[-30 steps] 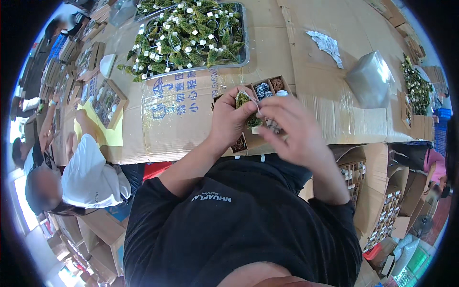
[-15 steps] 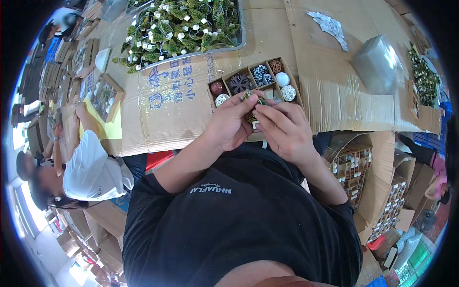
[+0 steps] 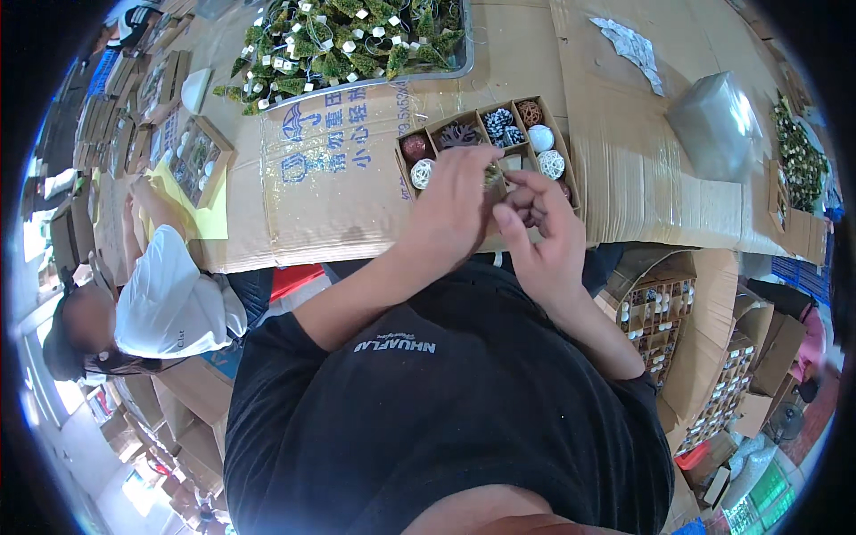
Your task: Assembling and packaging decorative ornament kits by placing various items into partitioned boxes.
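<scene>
My left hand (image 3: 453, 198) is over the near side of a divided cardboard box (image 3: 399, 165), its fingers closed around a small green bottle-brush tree (image 3: 491, 176), mostly hidden by the hand. Beside it, my right hand (image 3: 546, 225) has its thumb and fingers apart, with nothing visible in them. The box's compartments hold a dark red ball (image 3: 414, 148), a white woven ball (image 3: 423, 173), a purplish-brown ornament (image 3: 459, 135), white-tipped pinecones (image 3: 501, 127), a brown woven ball (image 3: 529, 112), a smooth white ball (image 3: 541, 137) and another white woven ball (image 3: 551, 164).
A metal tray (image 3: 467, 64) heaped with small green trees (image 3: 352, 49) stands beyond the box. To the right are crumpled paper (image 3: 629, 52) and a clear plastic stack (image 3: 716, 125). A co-worker (image 3: 169, 299) is at the left; a carton (image 3: 713, 308) holds filled boxes.
Both hands were together, fingering the little tree in front of the box. Now my left hand has moved forward over the box with it, and my right hand has come away, fingers spreading.
</scene>
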Demonstrator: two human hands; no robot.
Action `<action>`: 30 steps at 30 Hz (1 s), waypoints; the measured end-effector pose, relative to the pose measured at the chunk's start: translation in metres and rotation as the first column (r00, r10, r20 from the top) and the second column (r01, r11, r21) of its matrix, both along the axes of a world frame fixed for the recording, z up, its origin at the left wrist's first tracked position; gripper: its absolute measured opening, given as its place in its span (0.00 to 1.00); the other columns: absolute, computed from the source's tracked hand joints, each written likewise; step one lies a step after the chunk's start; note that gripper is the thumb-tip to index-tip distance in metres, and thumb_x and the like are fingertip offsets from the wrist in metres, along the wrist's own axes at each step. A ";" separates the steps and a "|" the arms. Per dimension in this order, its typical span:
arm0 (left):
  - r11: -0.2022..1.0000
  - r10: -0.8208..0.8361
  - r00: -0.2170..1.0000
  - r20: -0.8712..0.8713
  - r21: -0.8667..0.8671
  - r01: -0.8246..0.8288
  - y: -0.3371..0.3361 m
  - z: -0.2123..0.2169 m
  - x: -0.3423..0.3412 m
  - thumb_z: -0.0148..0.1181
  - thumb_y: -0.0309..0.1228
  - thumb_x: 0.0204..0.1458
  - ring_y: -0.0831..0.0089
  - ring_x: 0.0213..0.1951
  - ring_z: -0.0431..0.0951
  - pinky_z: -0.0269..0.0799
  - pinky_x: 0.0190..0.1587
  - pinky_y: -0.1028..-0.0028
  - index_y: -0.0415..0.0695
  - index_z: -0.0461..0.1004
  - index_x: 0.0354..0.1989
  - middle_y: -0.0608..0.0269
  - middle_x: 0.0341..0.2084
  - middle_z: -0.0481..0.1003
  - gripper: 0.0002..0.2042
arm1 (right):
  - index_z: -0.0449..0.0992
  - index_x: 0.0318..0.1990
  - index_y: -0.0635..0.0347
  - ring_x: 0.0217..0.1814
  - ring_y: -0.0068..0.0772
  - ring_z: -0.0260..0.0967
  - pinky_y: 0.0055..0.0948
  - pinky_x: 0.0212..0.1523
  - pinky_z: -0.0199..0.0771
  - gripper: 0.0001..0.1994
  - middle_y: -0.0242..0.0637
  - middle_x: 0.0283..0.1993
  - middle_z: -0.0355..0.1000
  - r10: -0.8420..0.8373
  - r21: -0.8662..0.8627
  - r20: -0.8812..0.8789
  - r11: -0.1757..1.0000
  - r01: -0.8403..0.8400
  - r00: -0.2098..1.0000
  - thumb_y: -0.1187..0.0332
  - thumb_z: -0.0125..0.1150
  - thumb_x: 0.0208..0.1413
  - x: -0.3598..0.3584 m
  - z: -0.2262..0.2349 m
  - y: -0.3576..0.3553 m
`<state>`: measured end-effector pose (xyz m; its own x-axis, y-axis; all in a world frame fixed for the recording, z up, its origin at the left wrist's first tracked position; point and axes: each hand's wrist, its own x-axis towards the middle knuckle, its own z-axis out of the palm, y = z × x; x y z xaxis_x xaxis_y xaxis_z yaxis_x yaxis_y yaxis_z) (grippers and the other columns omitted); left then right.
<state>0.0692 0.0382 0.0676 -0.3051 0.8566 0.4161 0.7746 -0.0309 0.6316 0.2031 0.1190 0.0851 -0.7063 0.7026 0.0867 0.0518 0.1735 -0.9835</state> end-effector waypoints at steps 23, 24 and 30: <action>0.964 -0.203 0.930 -0.306 -0.229 0.135 -0.042 -0.016 0.004 0.66 0.38 0.48 0.60 0.56 0.70 0.60 0.62 0.54 0.43 0.67 0.60 0.58 0.53 0.71 0.29 | 0.79 0.42 0.59 0.44 0.50 0.74 0.45 0.46 0.73 0.10 0.48 0.39 0.77 0.542 0.258 0.687 0.442 -0.859 0.485 0.70 0.55 0.55 -0.076 -0.013 0.082; 0.951 -0.214 0.924 -0.317 -0.282 0.124 -0.044 -0.019 0.006 0.65 0.39 0.48 0.60 0.58 0.68 0.59 0.64 0.55 0.43 0.66 0.62 0.57 0.56 0.70 0.31 | 0.80 0.41 0.58 0.42 0.51 0.75 0.45 0.44 0.74 0.10 0.48 0.37 0.77 0.481 0.280 0.747 0.398 -0.874 0.459 0.70 0.55 0.54 -0.080 -0.011 0.077; 0.922 -0.198 0.941 -0.274 -0.377 0.085 -0.045 -0.027 0.011 0.64 0.40 0.49 0.58 0.61 0.66 0.56 0.66 0.56 0.40 0.62 0.65 0.53 0.61 0.67 0.35 | 0.83 0.35 0.54 0.38 0.47 0.78 0.43 0.39 0.78 0.10 0.44 0.31 0.78 0.318 0.403 0.812 0.304 -0.864 0.490 0.67 0.55 0.50 -0.083 -0.022 0.072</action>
